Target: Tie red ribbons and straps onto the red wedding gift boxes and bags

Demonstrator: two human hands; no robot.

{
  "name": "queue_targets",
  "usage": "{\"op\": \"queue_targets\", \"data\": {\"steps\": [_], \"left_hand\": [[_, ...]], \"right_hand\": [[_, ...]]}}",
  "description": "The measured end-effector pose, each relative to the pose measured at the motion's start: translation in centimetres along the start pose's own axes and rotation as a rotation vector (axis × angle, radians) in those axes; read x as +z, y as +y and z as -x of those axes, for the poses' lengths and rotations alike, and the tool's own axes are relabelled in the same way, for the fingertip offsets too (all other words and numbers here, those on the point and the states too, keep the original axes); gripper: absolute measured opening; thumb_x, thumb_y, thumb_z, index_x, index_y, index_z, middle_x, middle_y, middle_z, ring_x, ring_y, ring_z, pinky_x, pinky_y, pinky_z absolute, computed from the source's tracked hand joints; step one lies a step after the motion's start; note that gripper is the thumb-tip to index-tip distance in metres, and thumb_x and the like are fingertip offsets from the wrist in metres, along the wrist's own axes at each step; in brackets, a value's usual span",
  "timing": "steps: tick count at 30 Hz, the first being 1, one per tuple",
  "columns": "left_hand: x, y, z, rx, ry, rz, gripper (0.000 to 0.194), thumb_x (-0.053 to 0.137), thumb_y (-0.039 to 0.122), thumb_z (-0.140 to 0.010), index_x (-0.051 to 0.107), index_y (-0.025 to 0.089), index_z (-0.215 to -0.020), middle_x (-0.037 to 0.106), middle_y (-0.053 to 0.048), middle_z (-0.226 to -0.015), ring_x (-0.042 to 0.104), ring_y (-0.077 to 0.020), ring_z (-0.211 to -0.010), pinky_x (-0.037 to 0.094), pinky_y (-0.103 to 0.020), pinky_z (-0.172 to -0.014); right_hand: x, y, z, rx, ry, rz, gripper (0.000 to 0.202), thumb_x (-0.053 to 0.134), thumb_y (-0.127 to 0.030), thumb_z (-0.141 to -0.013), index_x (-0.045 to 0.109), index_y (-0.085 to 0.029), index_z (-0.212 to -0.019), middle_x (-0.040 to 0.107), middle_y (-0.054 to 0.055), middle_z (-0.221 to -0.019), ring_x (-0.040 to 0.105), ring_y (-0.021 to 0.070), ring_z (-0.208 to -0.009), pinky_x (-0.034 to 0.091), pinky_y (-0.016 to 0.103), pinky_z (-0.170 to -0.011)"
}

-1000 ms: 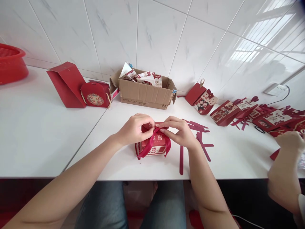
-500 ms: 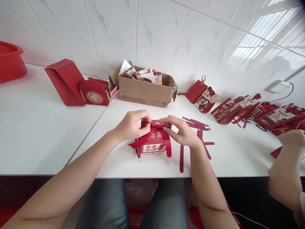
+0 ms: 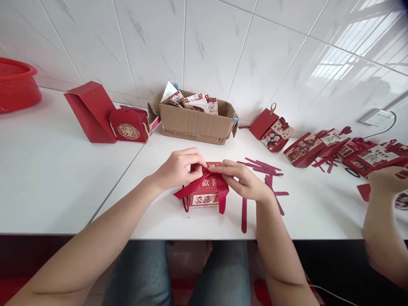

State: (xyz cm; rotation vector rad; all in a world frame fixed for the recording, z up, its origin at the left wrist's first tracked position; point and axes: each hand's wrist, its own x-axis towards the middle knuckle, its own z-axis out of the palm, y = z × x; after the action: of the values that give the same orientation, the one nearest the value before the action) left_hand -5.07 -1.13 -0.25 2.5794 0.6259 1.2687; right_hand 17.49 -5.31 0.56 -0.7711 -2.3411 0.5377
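A small red gift box (image 3: 204,199) with cream panels and Chinese characters rests on the white table in front of me. A dark red satin ribbon (image 3: 189,188) is tied in a bow over its top, one tail trailing left and the other hanging down the front right. My left hand (image 3: 183,169) pinches the ribbon close to the knot between thumb and fingers. From the other side, my right hand (image 3: 244,180) has its index finger stretched to the knot, with the ribbon between its fingers and thumb. Both hands partly cover the bow and lid.
Loose dark red strips (image 3: 244,214) lie to the right. Behind stands a cardboard box (image 3: 194,123) with printed cards. Red boxes (image 3: 92,112) stand at left, beyond them a red basin (image 3: 19,91). Several finished gift boxes (image 3: 301,149) line the right, near another person's hand (image 3: 387,180).
My right hand's index finger has straightened and moved left onto the knot. My left hand keeps its pinch on the ribbon, shifted slightly right. The view has moved slightly.
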Motion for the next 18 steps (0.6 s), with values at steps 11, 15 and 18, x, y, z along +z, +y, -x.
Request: {"op": "queue_targets", "data": {"steps": [11, 15, 18], "left_hand": [[-0.6, -0.1, -0.2, -0.150, -0.099, 0.031, 0.015, 0.056, 0.015, -0.077, 0.068, 0.017, -0.086, 0.064, -0.004, -0.078, 0.058, -0.0168, -0.076, 0.049, -0.029, -0.071], [-1.1, 0.1, -0.7, -0.225, -0.199, 0.085, 0.012, 0.060, 0.022, -0.077, 0.068, 0.019, -0.084, 0.065, -0.003, -0.083, 0.059, -0.0168, -0.079, 0.049, -0.030, -0.073], [-1.4, 0.3, -1.1, -0.258, -0.236, 0.097, 0.011, 0.061, 0.026, -0.077, 0.068, 0.019, -0.082, 0.066, -0.003, -0.084, 0.060, -0.0170, -0.080, 0.049, -0.031, -0.075]], "right_hand": [[0.1, 0.2, -0.2, 0.059, 0.160, -0.016, 0.029, 0.051, -0.015, -0.088, 0.062, -0.022, -0.114, 0.063, 0.004, -0.090, 0.052, 0.0108, -0.070, 0.045, 0.026, -0.064], [-0.2, 0.2, 0.0, 0.082, 0.148, -0.098, 0.028, 0.061, -0.022, -0.084, 0.062, -0.023, -0.113, 0.064, 0.004, -0.095, 0.052, 0.0103, -0.068, 0.044, 0.026, -0.061], [-0.4, 0.3, 0.1, 0.082, 0.141, -0.147, 0.030, 0.064, -0.024, -0.082, 0.062, -0.023, -0.111, 0.063, 0.004, -0.094, 0.052, 0.0102, -0.068, 0.044, 0.026, -0.061]]}}
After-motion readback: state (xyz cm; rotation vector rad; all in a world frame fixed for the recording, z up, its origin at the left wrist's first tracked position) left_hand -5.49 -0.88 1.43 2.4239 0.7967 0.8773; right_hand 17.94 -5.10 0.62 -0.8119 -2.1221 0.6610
